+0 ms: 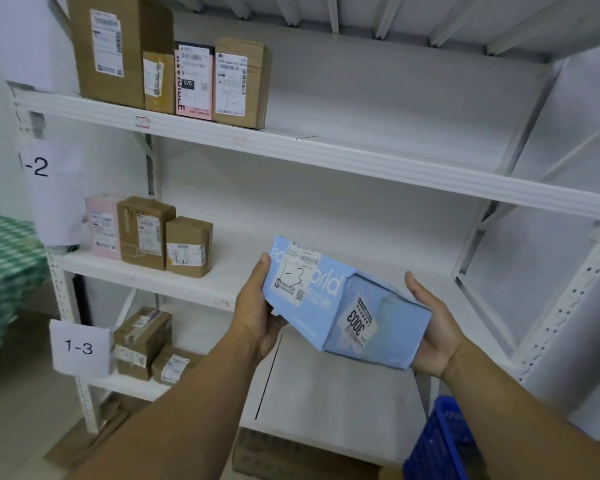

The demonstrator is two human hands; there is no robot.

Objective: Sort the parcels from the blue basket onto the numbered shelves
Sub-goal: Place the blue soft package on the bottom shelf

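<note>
Head view has the blue parcel (314, 315) held tilted in the air in front of the white rack (361, 157), at about the height of the middle shelf, with "1-3" handwritten on its white label. The left hand (257, 308) grips its upper left end, thumb on the top corner and fingers curled beneath. The right hand (432, 329) cradles the lower right end, thumb up along the side. On the middle shelf, well to the left of the parcel, stand a pink packet (103, 225) and two brown boxes (146, 233) side by side. Below them, beside the 1-3 sign (78, 347), sit two more taped boxes (142, 341). A 1-2 sign (37, 166) hangs higher on the left post. Four parcels (174, 74) stand upright in a row on the top shelf. The blue basket (444, 441) shows at the lower right, under the right forearm
</note>
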